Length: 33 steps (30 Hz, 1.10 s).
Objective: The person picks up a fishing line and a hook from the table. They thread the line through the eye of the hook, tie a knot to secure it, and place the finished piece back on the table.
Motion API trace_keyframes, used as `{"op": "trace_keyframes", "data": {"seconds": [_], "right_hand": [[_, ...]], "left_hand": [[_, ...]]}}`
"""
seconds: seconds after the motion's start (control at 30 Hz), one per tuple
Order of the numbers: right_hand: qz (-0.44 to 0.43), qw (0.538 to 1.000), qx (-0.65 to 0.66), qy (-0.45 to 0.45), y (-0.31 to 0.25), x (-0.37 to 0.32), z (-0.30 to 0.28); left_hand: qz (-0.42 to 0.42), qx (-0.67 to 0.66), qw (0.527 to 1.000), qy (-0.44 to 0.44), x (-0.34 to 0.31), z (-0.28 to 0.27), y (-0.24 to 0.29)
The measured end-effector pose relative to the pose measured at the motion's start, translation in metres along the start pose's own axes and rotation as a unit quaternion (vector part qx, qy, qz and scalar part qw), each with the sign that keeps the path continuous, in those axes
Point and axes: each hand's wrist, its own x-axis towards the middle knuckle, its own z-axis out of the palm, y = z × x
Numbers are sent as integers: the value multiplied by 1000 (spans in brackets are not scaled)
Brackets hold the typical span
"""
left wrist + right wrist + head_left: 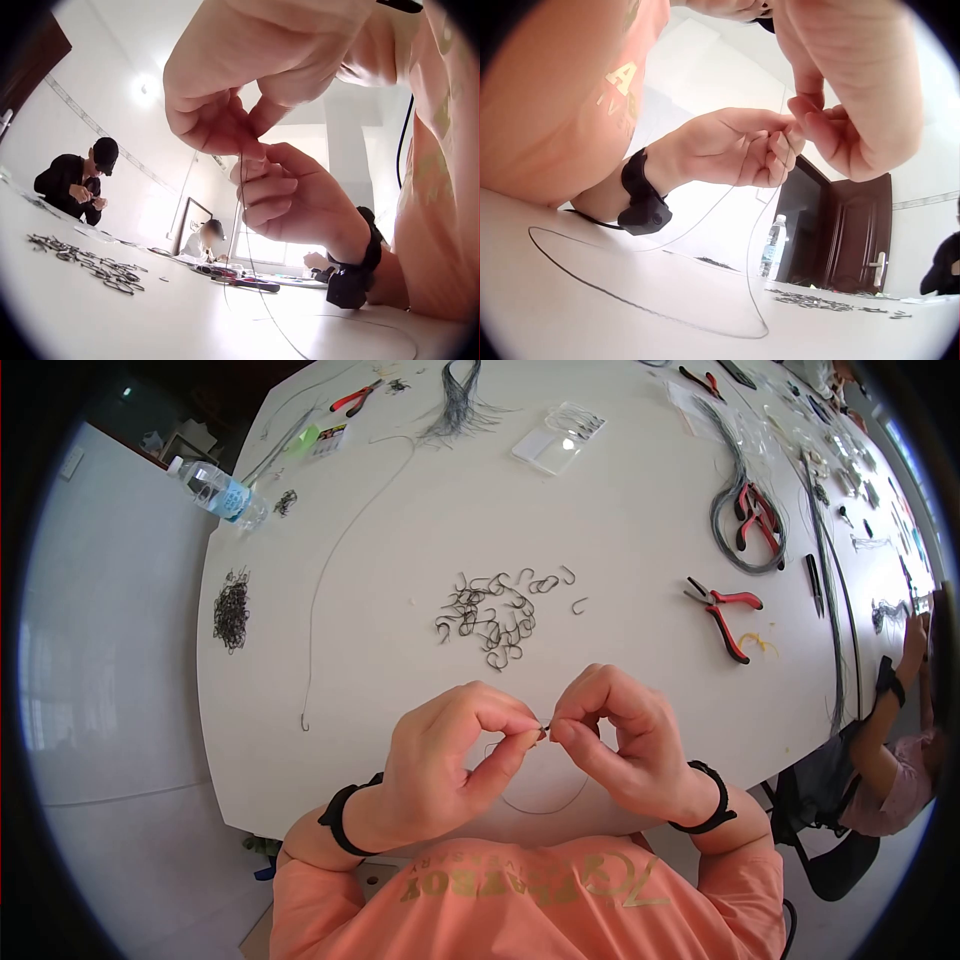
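Note:
In the head view the left hand (445, 755) and the right hand (625, 740) meet near the table's front edge, thumbs and forefingers pinching a small dark piece (544, 730), mostly hidden by the fingertips. A thin line (545, 812) loops below them. In the left wrist view the line (259, 289) hangs from the fingertips to the table. The right wrist view shows the line (660, 315) in a wide loop on the table, rising to the left hand (735, 146). Beyond the hands lies a pile of hooks (490, 615).
Red-handled pliers (725, 615) lie at the right, a coil of line (722, 525) with more pliers behind. A dark pile of hooks (231, 612) and a bottle (215, 492) are at the left. A clear box (560, 438) stands farther back. Other people sit around the table.

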Motion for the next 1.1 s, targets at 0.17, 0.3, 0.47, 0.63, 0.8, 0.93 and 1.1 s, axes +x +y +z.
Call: {"op": "trace_keyframes", "data": {"seconds": [0.17, 0.3, 0.47, 0.63, 0.8, 0.93, 1.1], "right_hand": [[-13, 995, -98, -5, -1, 0, -2], [142, 989, 38, 5, -17, 4, 5], [113, 988, 105, -19, -2, -3, 11], [-23, 996, -90, -14, 3, -4, 9], [-165, 949, -268, 11, 2, -1, 12], [-269, 897, -349, 45, 4, 0, 12], [-314, 861, -397, 52, 4, -1, 10]], "left_hand": [[-119, -150, 981, -18, -2, 1, -1], [-128, -164, 978, 0, -2, -1, -2], [-106, -138, 985, 14, 0, -5, -2], [-121, -140, 982, 32, 0, -5, -2], [-89, -108, 990, -3, 2, -9, -3], [-44, -49, 998, 20, 1, -2, -4], [21, 59, 997, 45, 1, 1, -7]]}}
